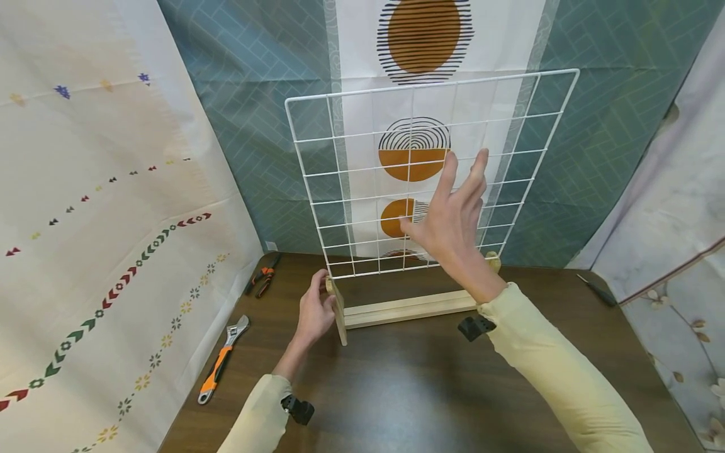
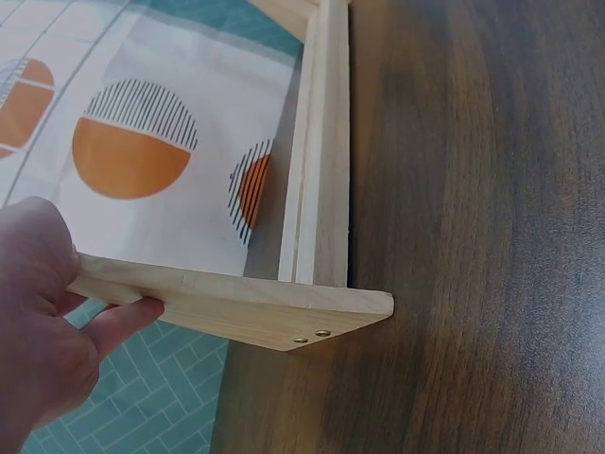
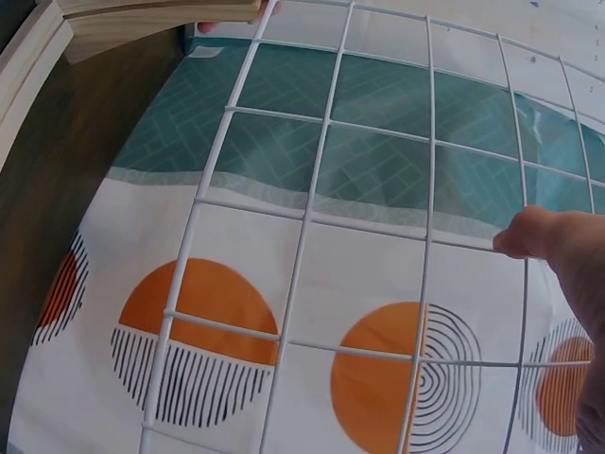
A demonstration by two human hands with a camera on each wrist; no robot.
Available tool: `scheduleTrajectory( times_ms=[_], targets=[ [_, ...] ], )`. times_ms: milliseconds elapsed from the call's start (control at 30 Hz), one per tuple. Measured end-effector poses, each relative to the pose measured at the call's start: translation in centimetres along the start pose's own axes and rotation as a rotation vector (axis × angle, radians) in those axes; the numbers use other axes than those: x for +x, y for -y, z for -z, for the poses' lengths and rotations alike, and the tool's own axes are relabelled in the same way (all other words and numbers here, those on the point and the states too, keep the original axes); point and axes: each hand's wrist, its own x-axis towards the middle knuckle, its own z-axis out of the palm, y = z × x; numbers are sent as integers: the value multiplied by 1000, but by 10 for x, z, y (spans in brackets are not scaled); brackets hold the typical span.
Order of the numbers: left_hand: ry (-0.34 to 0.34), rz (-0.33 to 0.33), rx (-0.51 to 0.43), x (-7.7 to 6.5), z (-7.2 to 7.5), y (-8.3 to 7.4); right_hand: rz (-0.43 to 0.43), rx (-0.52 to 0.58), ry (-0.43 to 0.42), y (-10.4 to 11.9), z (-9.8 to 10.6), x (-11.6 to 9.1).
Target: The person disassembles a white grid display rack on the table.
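Observation:
A white wire grid panel (image 1: 374,92) stands tilted above a pale wooden frame. The frame has a long crossbar (image 1: 410,308) between a left side piece (image 1: 338,313) and a right side piece (image 1: 494,260), the latter partly hidden by my right arm. With thumb and fingers, my left hand (image 1: 315,309) grips the upper end of the left side piece. Two screw heads (image 2: 312,336) show in its outer face in the left wrist view. My right hand (image 1: 455,220) lies against the grid, fingers extended, with its thumb (image 3: 529,234) at a wire crossing.
On the brown table (image 1: 391,390), pliers (image 1: 263,275) with orange-and-black handles and an adjustable wrench (image 1: 223,360) lie at the left. A screwdriver (image 1: 598,290) lies at the far right. Patterned cloths hang behind (image 1: 255,126) and on both sides.

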Motion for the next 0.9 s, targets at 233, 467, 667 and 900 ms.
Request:
scheduleTrajectory(
  times_ms=[233,467,667,900],
  targets=[
    [0,-10,4,-1,0,2,-2,-19,3,1,8,1],
    [16,1,-2,1,0,4,-26,-26,35,-6,13,-5],
    [12,-10,-6,1,0,5,-73,-20,64,-15,16,-11],
    [17,-8,-11,2,-1,6,-113,-29,87,-28,20,-18]
  ],
)
